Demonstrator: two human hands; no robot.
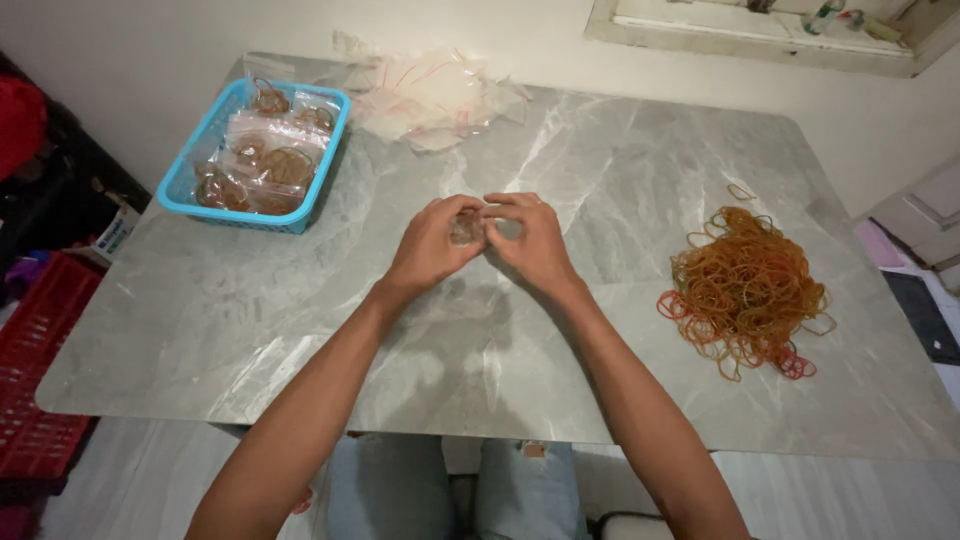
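My left hand [432, 245] and my right hand [530, 240] meet above the middle of the grey marble table [300, 330]. Between their fingertips they pinch a small clear plastic bag [470, 228] with a few brownish rubber bands inside. A loose heap of orange, red and green rubber bands [745, 290] lies to the right of my right hand. At the far left stands a blue plastic basket [190, 180] that holds several filled clear bags. A pile of empty clear bags [435, 95] lies at the table's far edge.
A red crate [35, 370] stands on the floor to the left of the table. A white wall runs behind the table, with a ledge [750, 30] at top right. My knees in jeans [450, 490] show under the near edge.
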